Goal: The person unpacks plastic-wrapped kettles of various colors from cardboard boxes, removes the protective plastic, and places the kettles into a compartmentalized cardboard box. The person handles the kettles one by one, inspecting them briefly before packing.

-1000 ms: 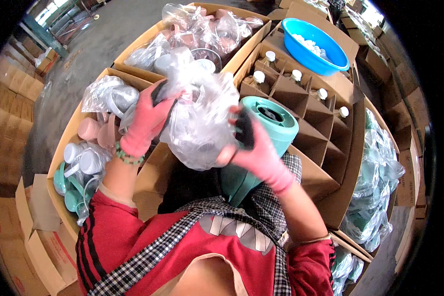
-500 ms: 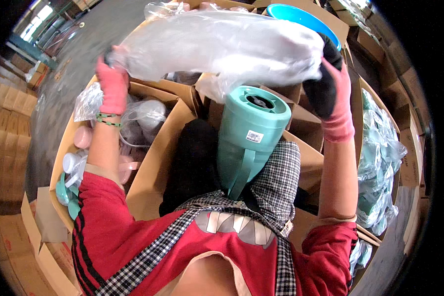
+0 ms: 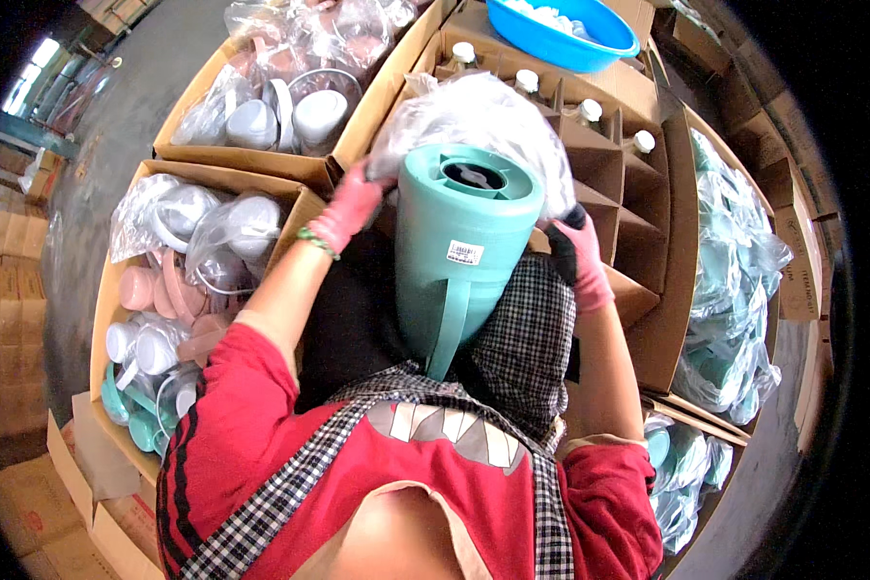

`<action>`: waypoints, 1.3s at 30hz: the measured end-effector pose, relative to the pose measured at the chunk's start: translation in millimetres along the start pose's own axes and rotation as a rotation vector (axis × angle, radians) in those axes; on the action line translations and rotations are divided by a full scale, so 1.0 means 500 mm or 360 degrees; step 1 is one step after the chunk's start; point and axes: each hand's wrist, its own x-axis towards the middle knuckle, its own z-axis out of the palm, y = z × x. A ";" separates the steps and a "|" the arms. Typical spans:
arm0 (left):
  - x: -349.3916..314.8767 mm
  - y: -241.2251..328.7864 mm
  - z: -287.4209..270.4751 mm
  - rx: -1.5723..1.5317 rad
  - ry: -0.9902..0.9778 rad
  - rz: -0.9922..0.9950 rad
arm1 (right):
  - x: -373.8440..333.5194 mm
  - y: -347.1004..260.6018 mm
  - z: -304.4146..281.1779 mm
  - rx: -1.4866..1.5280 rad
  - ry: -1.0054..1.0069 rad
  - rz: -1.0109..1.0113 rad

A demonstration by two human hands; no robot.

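A teal plastic jug [image 3: 464, 237] stands upside down in my lap, its round base up and its handle toward me. Just beyond the base, a clear plastic bag [image 3: 493, 111] is stretched between my hands, its near edge by the jug's rim. My left hand [image 3: 351, 205], in a pink and dark glove, is closed on the bag's left edge. On the other side my right hand [image 3: 578, 253], gloved alike, grips the bag's right edge beside the jug. The fingertips of both hands are partly hidden in the plastic.
Beyond my knees stands a divided carton [image 3: 638, 227] with several white-capped bottles. A blue basin [image 3: 561, 34] of small white pieces sits behind it. At left are open cartons of bagged jugs [image 3: 251, 217]; at right, a carton of bagged teal items [image 3: 730, 290].
Both hands have come down and closer together, bringing the bag from stretched out high to just behind the jug's base. My view has shifted, showing more of the cartons.
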 end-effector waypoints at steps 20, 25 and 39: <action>-0.262 -0.024 -0.019 0.1855 -0.0844 0.1038 | -0.283 0.035 0.285 -0.0904 -0.0277 0.0131; -0.278 0.039 -0.084 0.1037 -0.0774 0.0830 | -0.271 -0.056 0.220 -0.0560 -0.0007 0.0163; -0.185 0.202 0.056 0.0009 -0.0689 0.0235 | -0.311 -0.199 0.174 -0.1129 0.0850 -0.0860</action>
